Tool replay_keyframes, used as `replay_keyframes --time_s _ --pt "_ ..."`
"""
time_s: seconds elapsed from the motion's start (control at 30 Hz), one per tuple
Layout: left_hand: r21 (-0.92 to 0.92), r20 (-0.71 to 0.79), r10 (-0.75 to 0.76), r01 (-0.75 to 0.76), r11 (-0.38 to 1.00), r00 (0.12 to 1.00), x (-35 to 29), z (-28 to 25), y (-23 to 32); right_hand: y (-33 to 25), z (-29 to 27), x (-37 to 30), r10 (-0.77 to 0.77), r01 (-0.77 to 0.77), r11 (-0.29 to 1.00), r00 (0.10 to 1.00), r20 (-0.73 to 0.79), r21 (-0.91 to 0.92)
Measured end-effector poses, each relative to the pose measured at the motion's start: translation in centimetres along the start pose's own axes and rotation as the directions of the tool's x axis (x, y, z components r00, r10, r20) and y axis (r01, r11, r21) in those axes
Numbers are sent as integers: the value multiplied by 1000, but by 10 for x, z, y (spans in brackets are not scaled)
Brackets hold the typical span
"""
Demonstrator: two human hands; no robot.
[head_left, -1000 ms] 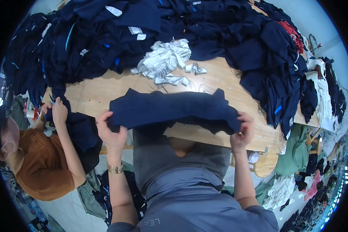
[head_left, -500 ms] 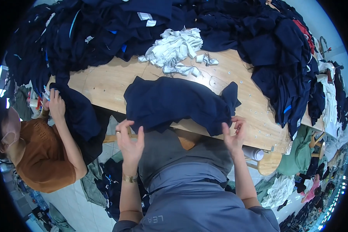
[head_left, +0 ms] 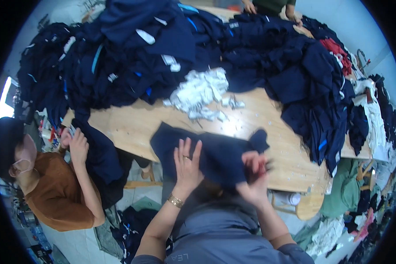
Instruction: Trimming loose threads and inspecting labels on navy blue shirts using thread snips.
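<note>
A navy blue garment (head_left: 220, 152) lies across the near edge of the wooden table, part of it hanging toward my lap. My left hand (head_left: 188, 163) rests on it, fingers stretched out and palm down, with a ring and a gold bracelet on that arm. At the garment's right end is my right hand (head_left: 254, 174). Motion smears its fingers, so I cannot make out whether they grip the cloth or anything else. A small flap of the garment sticks up beyond that hand.
White fabric strips (head_left: 200, 92) lie heaped mid-table. Large piles of navy garments (head_left: 141, 57) line the far side, more garments (head_left: 314, 105) at right. At left, a co-worker (head_left: 61, 189) in brown handles navy cloth. Another person's hands (head_left: 290, 13) show at the far side. A wooden stool (head_left: 310, 206) stands right.
My view has tilted up, showing more of the far side. My left hand has moved right onto the garment and flattened. My right hand has come to the garment's right end and is blurred.
</note>
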State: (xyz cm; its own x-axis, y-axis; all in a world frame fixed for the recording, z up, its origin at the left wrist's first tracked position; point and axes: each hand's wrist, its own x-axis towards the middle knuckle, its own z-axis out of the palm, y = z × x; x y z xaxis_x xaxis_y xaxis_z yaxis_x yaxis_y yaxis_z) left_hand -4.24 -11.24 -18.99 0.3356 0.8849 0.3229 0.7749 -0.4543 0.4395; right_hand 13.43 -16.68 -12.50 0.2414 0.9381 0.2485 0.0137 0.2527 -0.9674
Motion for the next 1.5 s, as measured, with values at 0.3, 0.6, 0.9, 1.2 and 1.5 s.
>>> replay_keyframes --time_s 0.3,0.6,0.9,1.2,1.5 --pt "-849 370 209 237 473 905 114 -124 31 -37 -75 25 48 10 853 994 -98 522" --pt "-899 -105 -415 91 428 904 321 -276 42 22 -122 0 197 -5 866 923 -331 499" --pt "-818 -513 -280 -363 447 811 342 -380 -61 64 -144 -2 243 -59 932 832 -499 357" --pt "-658 554 402 88 748 729 162 -151 15 74 -237 104 -160 93 987 577 -801 -131" --pt "-454 889 331 506 733 317 33 -60 10 60 -288 258 -237 -285 849 548 -802 -446"
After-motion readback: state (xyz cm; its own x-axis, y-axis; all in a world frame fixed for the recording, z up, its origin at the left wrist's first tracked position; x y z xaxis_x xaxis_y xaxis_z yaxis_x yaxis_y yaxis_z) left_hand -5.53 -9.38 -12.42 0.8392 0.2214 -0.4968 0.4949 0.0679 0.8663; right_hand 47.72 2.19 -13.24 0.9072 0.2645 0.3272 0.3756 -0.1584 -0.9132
